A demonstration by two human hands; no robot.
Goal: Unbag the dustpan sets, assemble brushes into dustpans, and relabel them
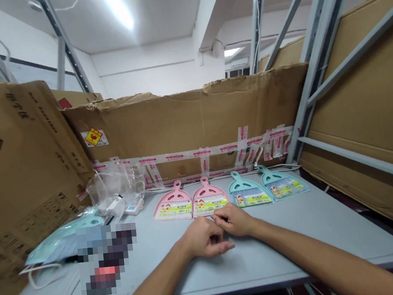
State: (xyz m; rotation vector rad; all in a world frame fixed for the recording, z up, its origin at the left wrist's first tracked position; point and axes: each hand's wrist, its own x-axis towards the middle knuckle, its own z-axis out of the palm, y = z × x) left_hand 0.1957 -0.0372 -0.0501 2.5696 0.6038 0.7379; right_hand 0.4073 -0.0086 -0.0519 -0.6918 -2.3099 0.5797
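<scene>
Evidently, the left hand (205, 237) is loosely curled with its thumb stretched out, and the right hand (234, 219) has its fingers bent inward, close against the left one. We cannot tell whether they pinch something between them. The inner pink dustpan set (208, 197) lies on the grey table (314, 215) just beyond the fingers, between the outer pink dustpan set (172, 201) and the inner turquoise dustpan set (249, 193); the outer turquoise dustpan set (283, 185) closes the row at the right. We think that a careless knuckle could push the inner pink set, and because its neighbours lie so near, the row would become crooked. Also, a push backward could make a handle catch on the white cable (159, 188) behind.
</scene>
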